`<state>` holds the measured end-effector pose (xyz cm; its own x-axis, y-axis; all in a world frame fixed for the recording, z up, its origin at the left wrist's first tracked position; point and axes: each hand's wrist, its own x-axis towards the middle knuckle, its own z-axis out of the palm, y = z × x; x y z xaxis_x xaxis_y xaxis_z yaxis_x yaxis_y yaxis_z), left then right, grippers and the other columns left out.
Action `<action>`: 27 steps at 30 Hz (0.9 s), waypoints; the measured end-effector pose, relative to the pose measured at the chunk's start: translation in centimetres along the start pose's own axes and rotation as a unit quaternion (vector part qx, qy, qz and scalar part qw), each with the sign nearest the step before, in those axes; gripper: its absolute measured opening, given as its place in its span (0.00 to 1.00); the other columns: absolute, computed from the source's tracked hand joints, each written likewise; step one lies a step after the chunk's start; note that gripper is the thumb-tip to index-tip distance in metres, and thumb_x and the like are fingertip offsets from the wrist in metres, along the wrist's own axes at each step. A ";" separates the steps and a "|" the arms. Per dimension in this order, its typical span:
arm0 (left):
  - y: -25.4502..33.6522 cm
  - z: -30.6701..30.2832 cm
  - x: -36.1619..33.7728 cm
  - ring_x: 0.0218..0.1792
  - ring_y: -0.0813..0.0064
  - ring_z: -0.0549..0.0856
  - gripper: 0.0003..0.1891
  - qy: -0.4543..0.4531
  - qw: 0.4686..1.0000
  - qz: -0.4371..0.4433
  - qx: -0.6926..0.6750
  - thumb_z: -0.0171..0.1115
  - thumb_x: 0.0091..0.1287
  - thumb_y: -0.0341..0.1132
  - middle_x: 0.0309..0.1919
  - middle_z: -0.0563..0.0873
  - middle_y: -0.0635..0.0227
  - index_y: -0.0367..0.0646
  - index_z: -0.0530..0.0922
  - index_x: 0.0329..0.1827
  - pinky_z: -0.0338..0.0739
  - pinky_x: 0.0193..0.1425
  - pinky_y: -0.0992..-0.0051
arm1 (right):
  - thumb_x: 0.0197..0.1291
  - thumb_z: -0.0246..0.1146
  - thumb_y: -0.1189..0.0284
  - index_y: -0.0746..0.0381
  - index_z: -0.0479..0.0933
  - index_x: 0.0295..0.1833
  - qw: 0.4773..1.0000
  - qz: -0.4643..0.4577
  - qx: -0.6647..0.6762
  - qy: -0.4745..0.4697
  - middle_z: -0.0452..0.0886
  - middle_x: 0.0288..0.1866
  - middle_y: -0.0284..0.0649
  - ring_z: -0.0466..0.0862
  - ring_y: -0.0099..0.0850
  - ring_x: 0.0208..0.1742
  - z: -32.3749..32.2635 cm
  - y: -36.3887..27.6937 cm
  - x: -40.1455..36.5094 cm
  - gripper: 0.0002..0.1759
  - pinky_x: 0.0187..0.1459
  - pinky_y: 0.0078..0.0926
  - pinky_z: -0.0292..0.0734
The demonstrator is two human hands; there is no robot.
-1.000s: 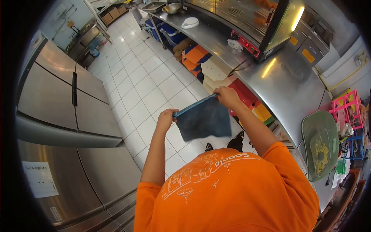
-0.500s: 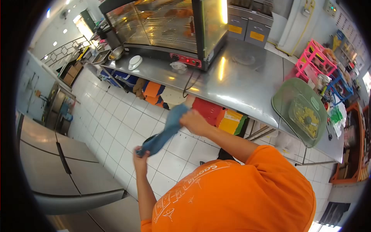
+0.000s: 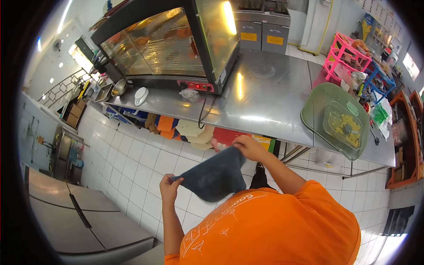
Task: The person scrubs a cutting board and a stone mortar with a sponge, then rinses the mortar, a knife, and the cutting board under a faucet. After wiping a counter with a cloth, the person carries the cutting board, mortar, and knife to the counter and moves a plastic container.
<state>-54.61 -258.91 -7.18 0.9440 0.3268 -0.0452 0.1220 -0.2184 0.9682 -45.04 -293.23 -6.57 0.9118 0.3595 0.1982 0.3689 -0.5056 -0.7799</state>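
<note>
A blue-grey cloth [image 3: 215, 175] hangs spread between my two hands, above the white tiled floor. My left hand [image 3: 169, 187] pinches its left corner between thumb and fingers. At the opposite upper corner, my right hand [image 3: 250, 148] is closed on the cloth, near the front edge of the steel table [image 3: 282, 106]. The lower part of the cloth droops toward my orange shirt.
A glass food warmer [image 3: 154, 48] with lit shelves stands on the table, beside a small white scale [image 3: 141, 96]. Farther right are a green tray [image 3: 311, 112] holding a container of yellow food and a pink rack [image 3: 331, 59]. Steel cabinets [image 3: 106, 212] stand at lower left.
The cloth was bunched and twisted in a diagonal strip; now it is opened out into a wide sheet. My right hand has moved right and lower, my left hand slightly right and lower.
</note>
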 end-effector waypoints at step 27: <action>5.1 33.3 14.7 0.64 0.56 0.63 0.25 -0.317 0.937 0.107 0.103 0.58 0.59 0.30 0.62 0.65 0.52 0.38 0.65 0.61 0.56 0.66 0.64 | 0.48 0.53 0.40 0.43 0.53 0.70 0.830 0.428 -0.295 0.203 0.37 0.72 0.58 0.35 0.59 0.71 -13.3 23.4 14.1 0.43 0.60 0.69 0.27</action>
<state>-29.89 -285.84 -11.07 0.9381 -0.3419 -0.0553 -0.0962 -0.4106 0.9067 -21.13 -310.42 -14.08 0.8261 -0.5635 -0.0015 -0.5311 -0.7777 -0.3364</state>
